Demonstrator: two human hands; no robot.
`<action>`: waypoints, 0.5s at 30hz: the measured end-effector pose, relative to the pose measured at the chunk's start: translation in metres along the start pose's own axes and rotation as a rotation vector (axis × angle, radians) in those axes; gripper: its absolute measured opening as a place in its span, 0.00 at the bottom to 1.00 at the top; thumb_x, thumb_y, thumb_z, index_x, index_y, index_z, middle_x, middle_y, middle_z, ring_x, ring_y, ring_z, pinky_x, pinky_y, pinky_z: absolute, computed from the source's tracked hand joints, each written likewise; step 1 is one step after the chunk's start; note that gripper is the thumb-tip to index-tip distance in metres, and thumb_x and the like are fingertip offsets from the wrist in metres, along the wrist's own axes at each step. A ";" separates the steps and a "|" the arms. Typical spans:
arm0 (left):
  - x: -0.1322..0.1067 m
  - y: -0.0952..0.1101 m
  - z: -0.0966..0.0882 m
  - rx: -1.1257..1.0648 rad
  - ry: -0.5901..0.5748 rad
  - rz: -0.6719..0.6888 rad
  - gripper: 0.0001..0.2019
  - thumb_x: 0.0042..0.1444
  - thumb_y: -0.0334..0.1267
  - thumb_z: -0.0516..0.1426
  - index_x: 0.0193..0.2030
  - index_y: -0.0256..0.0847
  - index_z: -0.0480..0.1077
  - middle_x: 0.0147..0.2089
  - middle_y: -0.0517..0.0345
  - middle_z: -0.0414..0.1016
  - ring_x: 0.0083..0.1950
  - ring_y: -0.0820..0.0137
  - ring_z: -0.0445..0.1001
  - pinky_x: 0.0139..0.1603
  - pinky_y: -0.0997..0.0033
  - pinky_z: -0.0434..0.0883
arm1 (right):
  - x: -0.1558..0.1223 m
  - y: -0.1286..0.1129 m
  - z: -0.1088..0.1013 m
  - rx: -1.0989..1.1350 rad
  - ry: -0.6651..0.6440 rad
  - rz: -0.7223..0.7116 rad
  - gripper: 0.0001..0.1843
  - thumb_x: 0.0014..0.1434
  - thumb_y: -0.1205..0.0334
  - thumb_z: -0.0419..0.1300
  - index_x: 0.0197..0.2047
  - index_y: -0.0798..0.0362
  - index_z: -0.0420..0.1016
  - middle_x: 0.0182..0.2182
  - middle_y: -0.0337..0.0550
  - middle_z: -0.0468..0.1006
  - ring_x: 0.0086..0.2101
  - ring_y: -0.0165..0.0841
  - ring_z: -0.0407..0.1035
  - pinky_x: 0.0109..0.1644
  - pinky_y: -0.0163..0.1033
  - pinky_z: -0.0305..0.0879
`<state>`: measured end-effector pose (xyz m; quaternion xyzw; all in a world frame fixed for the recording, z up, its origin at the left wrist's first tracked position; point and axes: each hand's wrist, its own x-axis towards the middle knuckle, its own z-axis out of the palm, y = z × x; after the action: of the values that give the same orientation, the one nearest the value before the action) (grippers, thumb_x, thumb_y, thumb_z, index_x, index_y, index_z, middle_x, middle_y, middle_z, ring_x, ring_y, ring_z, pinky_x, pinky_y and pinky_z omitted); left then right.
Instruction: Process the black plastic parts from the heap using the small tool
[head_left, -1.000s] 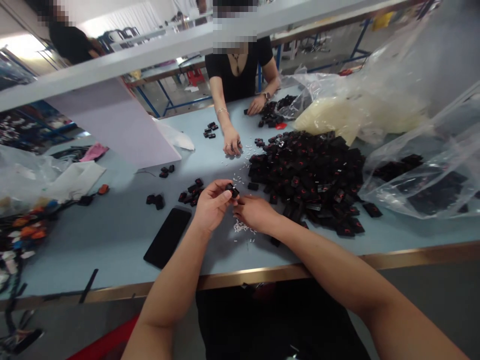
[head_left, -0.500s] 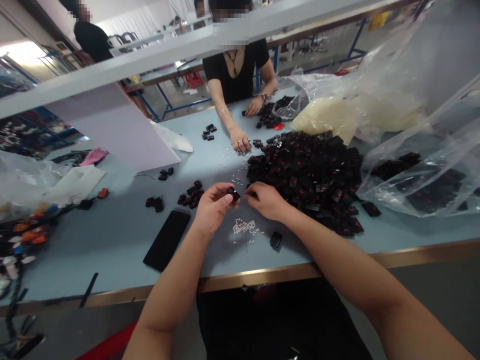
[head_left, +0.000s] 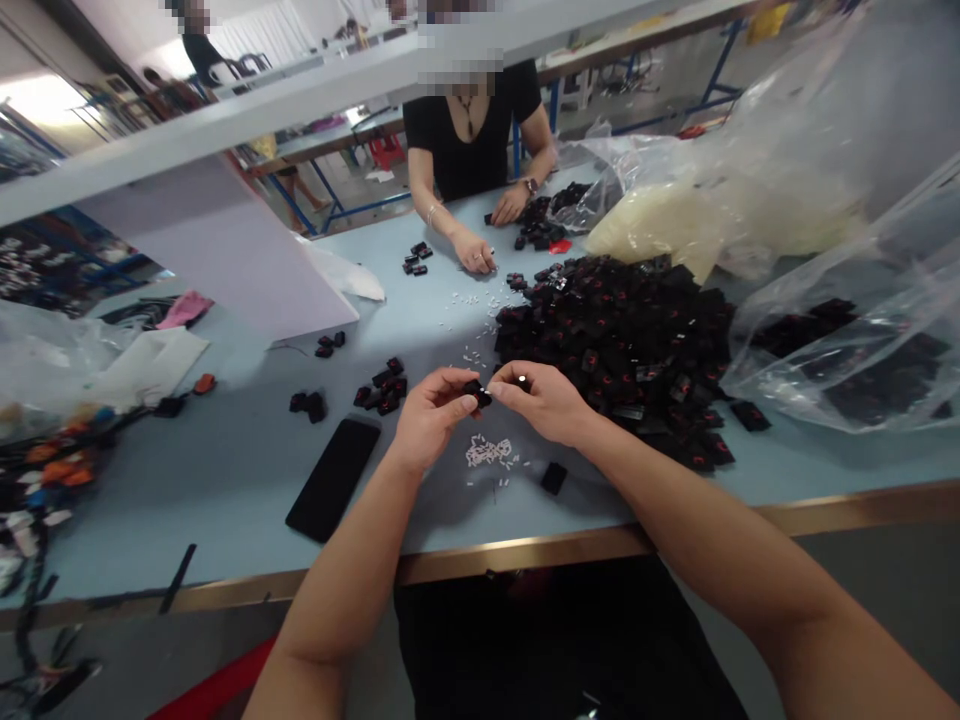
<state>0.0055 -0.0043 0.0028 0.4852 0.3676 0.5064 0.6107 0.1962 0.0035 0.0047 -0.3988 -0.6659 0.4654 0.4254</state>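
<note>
Head view: gripping a small black plastic block (head_left: 475, 396) in the left hand (head_left: 429, 418), above the pale blue tabletop (head_left: 232, 490); pinching a tiny white piece (head_left: 487, 392) at its edge with the right hand (head_left: 545, 403); below, scattered white slivers (head_left: 486, 453); beyond, heaped red-marked black blocks (head_left: 615, 340).

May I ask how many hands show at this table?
4: the left hand holding a black part, the right hand beside it, and opposite, a co-worker's nearer hand and farther hand.
</note>
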 end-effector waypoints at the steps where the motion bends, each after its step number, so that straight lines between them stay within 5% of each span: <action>1: 0.000 0.000 0.000 0.008 0.000 0.000 0.15 0.44 0.36 0.71 0.40 0.41 0.78 0.33 0.59 0.77 0.30 0.72 0.75 0.33 0.71 0.74 | 0.000 0.000 0.000 -0.011 0.004 -0.002 0.12 0.60 0.54 0.58 0.33 0.54 0.75 0.28 0.40 0.77 0.30 0.30 0.66 0.35 0.36 0.60; 15: 0.000 -0.005 -0.006 0.133 -0.018 0.022 0.14 0.48 0.36 0.69 0.43 0.41 0.78 0.34 0.59 0.77 0.31 0.72 0.76 0.36 0.70 0.74 | -0.001 0.001 0.001 -0.139 0.048 -0.028 0.10 0.59 0.57 0.58 0.32 0.54 0.76 0.27 0.39 0.76 0.28 0.29 0.64 0.32 0.35 0.58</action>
<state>0.0012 -0.0027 -0.0036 0.5332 0.3899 0.4831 0.5748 0.1954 0.0028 0.0032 -0.4290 -0.6919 0.4022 0.4188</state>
